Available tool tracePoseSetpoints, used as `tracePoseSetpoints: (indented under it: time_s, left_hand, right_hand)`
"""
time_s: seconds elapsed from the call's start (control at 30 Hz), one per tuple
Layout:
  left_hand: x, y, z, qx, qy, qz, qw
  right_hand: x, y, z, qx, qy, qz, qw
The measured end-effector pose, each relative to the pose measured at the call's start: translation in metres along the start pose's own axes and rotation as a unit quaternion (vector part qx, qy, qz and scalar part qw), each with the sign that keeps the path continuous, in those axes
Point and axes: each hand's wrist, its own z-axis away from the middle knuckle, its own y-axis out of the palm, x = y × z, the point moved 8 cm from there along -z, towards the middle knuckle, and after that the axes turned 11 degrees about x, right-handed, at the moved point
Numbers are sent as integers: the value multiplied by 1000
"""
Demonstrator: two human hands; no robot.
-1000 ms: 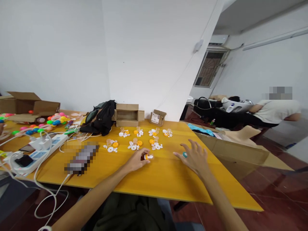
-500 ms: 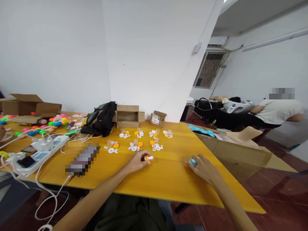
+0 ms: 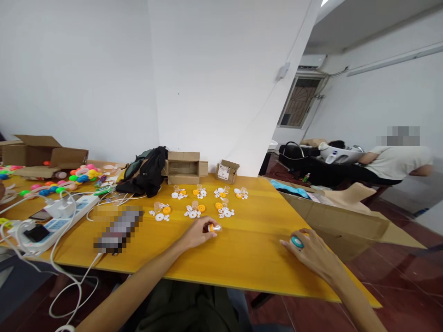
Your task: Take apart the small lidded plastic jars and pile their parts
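My left hand (image 3: 196, 234) rests on the yellow table (image 3: 242, 258), fingers pinched round a small orange and clear plastic piece (image 3: 213, 228). My right hand (image 3: 309, 251) is near the table's right edge, fingers curled round a small teal and white round piece (image 3: 296, 241). Beyond my left hand lie several little groups of white and orange plastic parts with clear cups (image 3: 194, 208), set out in two rows.
Small cardboard boxes (image 3: 184, 166) and a black bag (image 3: 147, 170) stand at the wall. A white power strip with cables (image 3: 55, 216) and coloured balls (image 3: 79, 174) lie at left. A large cardboard box (image 3: 342, 216) sits right of the table. A person (image 3: 394, 159) sits beyond.
My right hand closed on the teal piece and drew it right and toward me along the table. My left hand stayed put on the orange piece.
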Motion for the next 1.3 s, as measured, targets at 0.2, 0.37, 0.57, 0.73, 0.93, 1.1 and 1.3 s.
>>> tracePoseSetpoints:
  time_s: [0.2, 0.37, 0.57, 0.73, 0.93, 1.1, 1.3]
  left_hand:
    - [3, 0, 0, -3, -4, 15, 1000]
    - [4, 1, -1, -3, -4, 40, 999]
    - [9, 0, -2, -13, -7, 75, 997]
    - [9, 1, -3, -7, 1, 101, 995]
    - [8, 3, -3, -3, 5, 122, 993]
    - [7, 3, -2, -5, 4, 120, 993]
    - [5, 1, -1, -12, 10, 131, 991]
  right_hand:
    - [6, -12, 2, 55, 43, 4, 998]
    - [20, -39, 4, -7, 26, 10, 1000]
    - [117, -51, -8, -54, -106, -149, 982]
    - [214, -8, -23, 110, -138, -272, 946]
    - [235, 5, -26, 114, -164, -414, 888]
    - [230, 3, -18, 116, -206, -508, 828]
    - [232, 2, -17, 130, -209, -525, 815]
